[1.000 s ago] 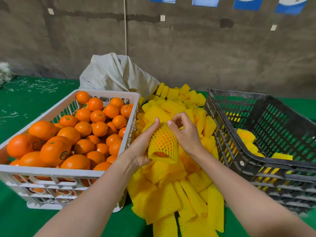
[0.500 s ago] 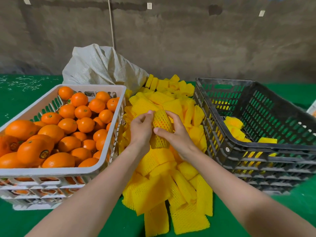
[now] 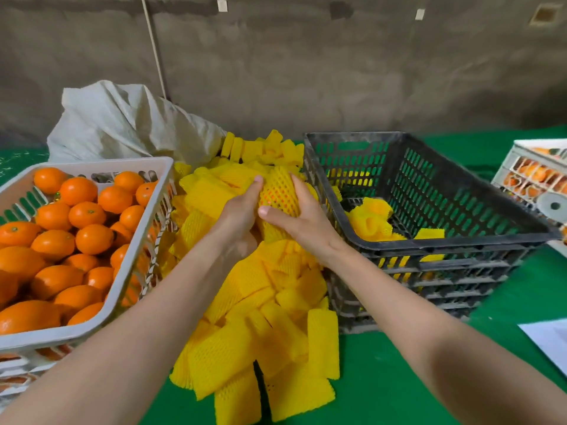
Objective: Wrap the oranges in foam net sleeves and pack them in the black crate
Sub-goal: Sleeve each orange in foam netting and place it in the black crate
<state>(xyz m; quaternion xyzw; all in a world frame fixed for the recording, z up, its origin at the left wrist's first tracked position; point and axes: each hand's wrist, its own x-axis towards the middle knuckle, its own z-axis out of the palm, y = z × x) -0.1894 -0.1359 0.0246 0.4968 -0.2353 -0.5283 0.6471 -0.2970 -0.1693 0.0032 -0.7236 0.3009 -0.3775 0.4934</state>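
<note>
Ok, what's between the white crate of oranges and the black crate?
Head view: a heap of foam net sleeves, plus left hand and right hand gripping a sleeved orange.

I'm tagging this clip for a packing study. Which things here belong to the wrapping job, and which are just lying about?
Job: left hand and right hand gripping the sleeved orange; oranges in the white crate; foam sleeves pile; black crate.
Lying about: white sack; paper sheet; far crate at the right edge.
</note>
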